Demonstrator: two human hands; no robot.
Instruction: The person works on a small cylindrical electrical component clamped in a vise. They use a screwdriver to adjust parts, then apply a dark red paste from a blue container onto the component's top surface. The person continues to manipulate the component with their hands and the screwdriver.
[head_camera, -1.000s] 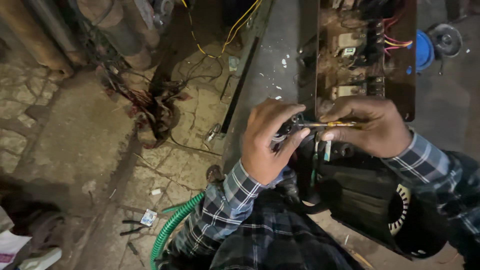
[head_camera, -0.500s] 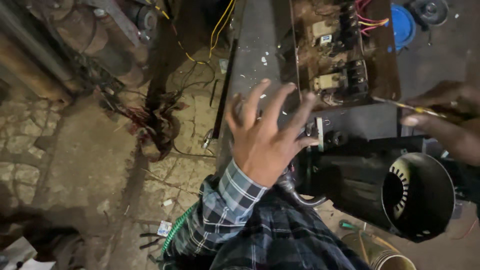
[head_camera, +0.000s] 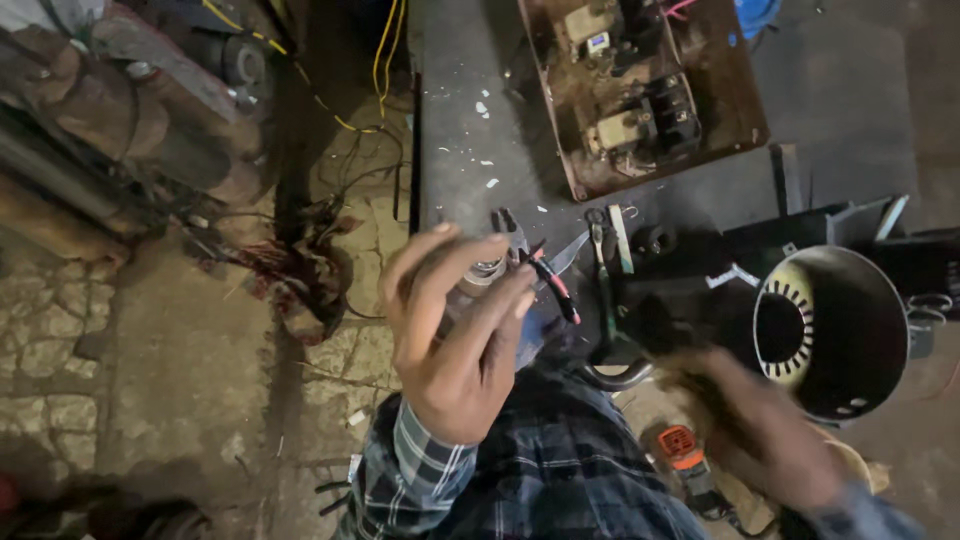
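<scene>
My left hand (head_camera: 455, 340) is raised over the front edge of a grey metal bench (head_camera: 460, 120), fingers apart and curled. Its fingertips are at a small round grey thing (head_camera: 487, 272), and no grip on it shows. Just right of them lie pliers with red and black handles (head_camera: 548, 278) and some slim metal tools (head_camera: 605, 250). My right hand (head_camera: 760, 430) is a blur low at the right, below a dark motor housing with a slotted stator (head_camera: 800, 325). What it holds is hidden by the blur.
A rusty panel with switchgear and coloured wires (head_camera: 645, 95) lies at the bench's far side. An orange and black tool (head_camera: 682, 450) lies near my lap. Tangled wires (head_camera: 300, 270) and old machinery (head_camera: 120, 110) crowd the stone floor at the left.
The two hands have parted from the part they worked on together. My left hand spread open, then curled toward the tools. My right hand swung right with a screwdriver, then dropped low and blurred.
</scene>
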